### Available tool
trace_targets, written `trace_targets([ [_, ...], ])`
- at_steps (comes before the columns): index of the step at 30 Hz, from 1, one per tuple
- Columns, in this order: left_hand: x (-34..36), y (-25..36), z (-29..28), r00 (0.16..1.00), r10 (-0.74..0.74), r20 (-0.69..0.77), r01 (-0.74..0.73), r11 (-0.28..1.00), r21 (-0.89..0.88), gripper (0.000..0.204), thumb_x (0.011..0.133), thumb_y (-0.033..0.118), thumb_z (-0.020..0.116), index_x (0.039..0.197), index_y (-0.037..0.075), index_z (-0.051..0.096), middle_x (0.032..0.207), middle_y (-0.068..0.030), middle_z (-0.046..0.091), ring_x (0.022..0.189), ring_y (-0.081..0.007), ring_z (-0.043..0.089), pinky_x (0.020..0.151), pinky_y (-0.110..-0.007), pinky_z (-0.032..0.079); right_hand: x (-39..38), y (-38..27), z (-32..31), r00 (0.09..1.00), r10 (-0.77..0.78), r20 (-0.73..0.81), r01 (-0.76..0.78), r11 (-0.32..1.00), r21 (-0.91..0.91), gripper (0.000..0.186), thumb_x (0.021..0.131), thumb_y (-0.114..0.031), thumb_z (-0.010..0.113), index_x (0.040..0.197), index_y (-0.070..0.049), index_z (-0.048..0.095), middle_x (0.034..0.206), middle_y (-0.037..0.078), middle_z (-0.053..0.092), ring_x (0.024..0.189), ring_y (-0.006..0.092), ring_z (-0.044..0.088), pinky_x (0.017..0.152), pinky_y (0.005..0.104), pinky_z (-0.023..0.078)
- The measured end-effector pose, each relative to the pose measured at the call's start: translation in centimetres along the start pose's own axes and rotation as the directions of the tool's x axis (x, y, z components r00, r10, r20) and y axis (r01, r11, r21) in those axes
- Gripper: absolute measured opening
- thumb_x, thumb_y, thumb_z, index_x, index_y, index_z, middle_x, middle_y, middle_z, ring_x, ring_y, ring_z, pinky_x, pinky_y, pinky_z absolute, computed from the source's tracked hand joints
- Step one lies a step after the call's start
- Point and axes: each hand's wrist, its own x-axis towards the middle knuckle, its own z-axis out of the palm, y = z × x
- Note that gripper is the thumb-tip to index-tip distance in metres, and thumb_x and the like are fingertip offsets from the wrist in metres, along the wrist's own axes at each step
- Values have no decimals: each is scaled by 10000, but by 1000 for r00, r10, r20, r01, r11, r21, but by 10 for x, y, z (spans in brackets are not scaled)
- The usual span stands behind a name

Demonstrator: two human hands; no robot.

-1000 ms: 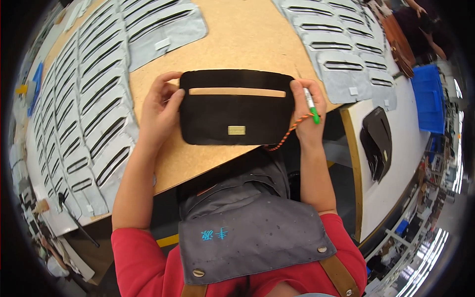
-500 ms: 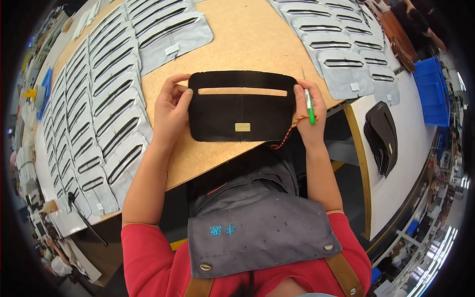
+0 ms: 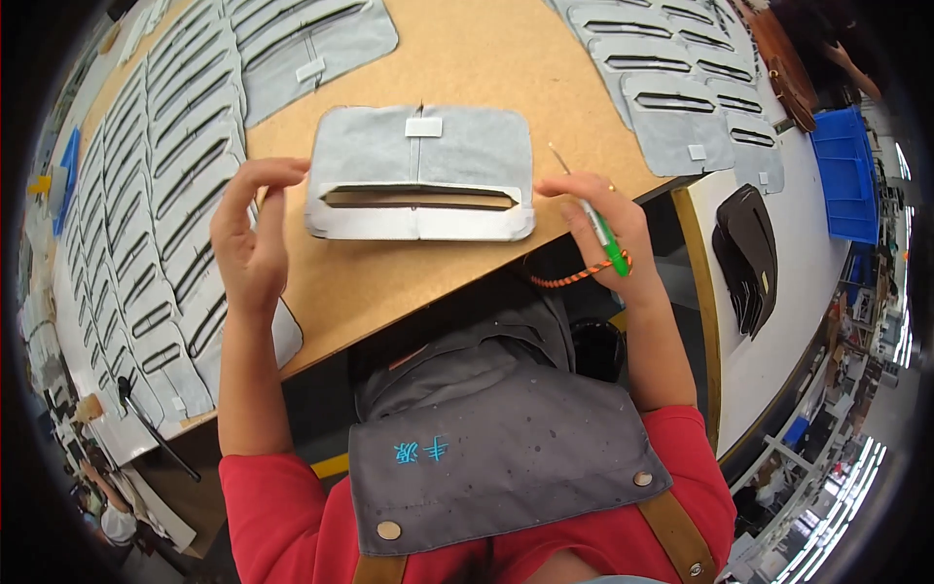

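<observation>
A panel point(image 3: 375, 146) lies grey backing side up on the tan tabletop, with a long slot toward its near edge and a small white patch on its far half. Strips of the tabletop show through the slot. My left hand point(image 3: 249, 234) hovers just off the panel's left edge, fingers curved and apart, holding nothing. At the right edge is my right hand point(image 3: 623, 229), gripping a slim green pen-like tool point(image 3: 604, 234) with a thin pointed tip aimed away from me. An orange-and-black cord point(image 3: 574, 280) trails from that hand's grip. Whether its fingertips touch the panel is unclear.
Rows of overlapping slotted grey panels point(image 3: 199, 161) cover the table's left side; more grey panels point(image 3: 671, 117) lie at the far right. Dark panels point(image 3: 747, 258) are stacked on a white side table point(image 3: 803, 253). Behind it stands a blue bin point(image 3: 844, 175). The tabletop's front edge point(image 3: 428, 304) runs diagonally.
The panel, held up dark side toward me before, now lies grey side up on the table. My left hand has let go and moved left; the green tool's tip now points outward.
</observation>
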Motion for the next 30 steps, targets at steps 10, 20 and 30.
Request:
trace_targets([
  [10,-3,22,86,771,249,586,-416,894,168,212,794,34,598,1005,50,596,1123,-62,597,1099,-254,531,948,-408,376,7,10,0,961,239,140,-269,928,260,139,884,-40,585,1012,3,618,904,89,639,807,156,618,713,255,490],
  [20,-1,21,95,731,254,634,-439,886,151,231,798,65,604,1029,71,590,1207,-8,572,1124,-216,511,966,-398,346,27,14,4,875,358,324,-476,755,451,201,967,-168,482,891,6,547,848,87,639,722,123,628,674,244,506],
  [30,-1,21,97,745,232,626,-474,844,251,229,758,159,647,975,122,583,1157,56,582,1077,-151,517,917,-377,371,34,14,0,848,283,448,-435,854,284,155,943,-135,523,867,-3,550,765,61,619,622,93,568,587,217,461],
])
